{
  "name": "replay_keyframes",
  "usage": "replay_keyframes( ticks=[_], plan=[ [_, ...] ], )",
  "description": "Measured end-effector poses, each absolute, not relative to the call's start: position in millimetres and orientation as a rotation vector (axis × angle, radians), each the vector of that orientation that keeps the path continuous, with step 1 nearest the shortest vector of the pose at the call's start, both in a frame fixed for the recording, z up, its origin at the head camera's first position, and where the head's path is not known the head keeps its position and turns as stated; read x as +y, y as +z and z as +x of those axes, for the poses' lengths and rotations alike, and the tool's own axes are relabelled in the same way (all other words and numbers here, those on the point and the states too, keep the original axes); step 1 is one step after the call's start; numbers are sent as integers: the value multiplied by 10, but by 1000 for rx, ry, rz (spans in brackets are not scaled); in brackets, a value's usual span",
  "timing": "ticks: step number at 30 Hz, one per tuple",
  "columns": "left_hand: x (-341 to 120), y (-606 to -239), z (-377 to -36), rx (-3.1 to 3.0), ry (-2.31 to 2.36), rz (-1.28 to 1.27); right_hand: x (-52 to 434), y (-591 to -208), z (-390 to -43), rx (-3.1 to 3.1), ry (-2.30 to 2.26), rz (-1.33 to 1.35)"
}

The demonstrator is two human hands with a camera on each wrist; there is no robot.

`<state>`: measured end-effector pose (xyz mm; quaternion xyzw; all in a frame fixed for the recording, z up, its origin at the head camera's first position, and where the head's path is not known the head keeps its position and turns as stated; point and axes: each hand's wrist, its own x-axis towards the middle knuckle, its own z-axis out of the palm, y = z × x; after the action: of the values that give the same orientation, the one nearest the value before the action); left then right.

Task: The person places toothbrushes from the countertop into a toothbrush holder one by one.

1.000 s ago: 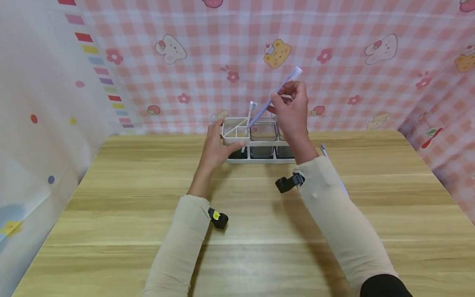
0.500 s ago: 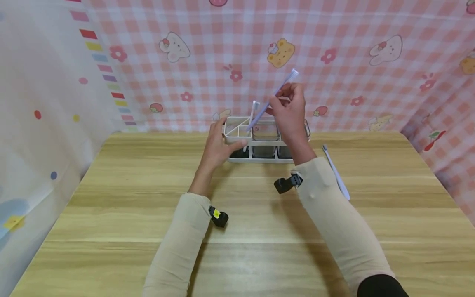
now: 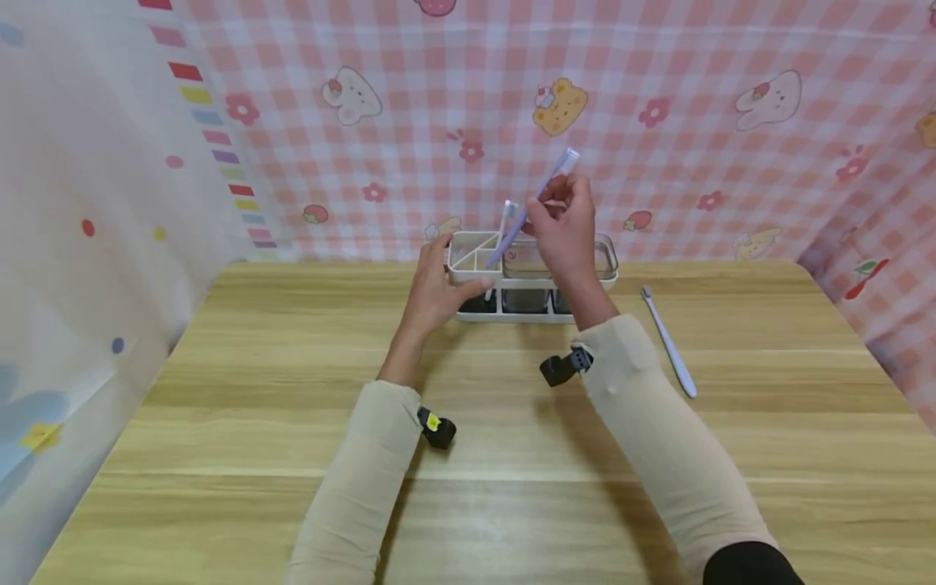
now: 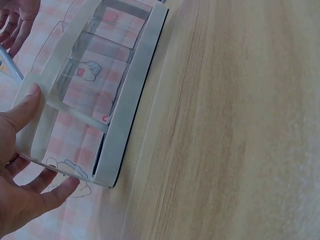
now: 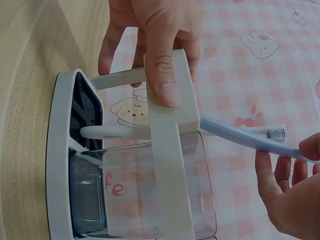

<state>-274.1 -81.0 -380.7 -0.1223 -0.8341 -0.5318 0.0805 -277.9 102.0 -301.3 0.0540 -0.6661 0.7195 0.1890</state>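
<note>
At the back of the table stands a white toothbrush holder [image 3: 556, 283] with a divided section at its left end. My left hand [image 3: 431, 288] grips that end, thumb on the front of the upper frame and fingers behind and below. A white toothbrush [image 5: 117, 132] stands in the divided section, bristles up. My right hand [image 3: 569, 240] pinches a lavender toothbrush [image 3: 514, 230] partway up its handle. It slants, bristle end up and to the right. Its lower end is at the slots beside the white toothbrush; the right wrist view hides that tip behind the upper frame.
Clear cups [image 5: 125, 185] sit in the holder, right of the divided section. Another pale lavender toothbrush [image 3: 669, 343] lies on the wooden table [image 3: 483, 504], right of the holder. A pink checked cloth [image 3: 439, 106] hangs close behind the holder.
My right hand has come down and slightly left with the lavender toothbrush, its lower end now deeper at the slots. My left hand keeps its grip. The head view has shifted a little.
</note>
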Motion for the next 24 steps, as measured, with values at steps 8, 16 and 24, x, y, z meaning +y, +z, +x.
replay_keyframes(
  ticks=[8,16,24],
  plan=[
    [-802,-3815,-2753,-2491,-1602,-361,1020,-3074,-2788,-1927,1985,174],
    [-798,-3843,-2755,-2487,-1606,-363,976,-3166,-2800,-1944,1958,172],
    [-813,-3841,-2780,-2471,-1576,-380,914,-3222,-2806,-1988,1921,202]
  ],
)
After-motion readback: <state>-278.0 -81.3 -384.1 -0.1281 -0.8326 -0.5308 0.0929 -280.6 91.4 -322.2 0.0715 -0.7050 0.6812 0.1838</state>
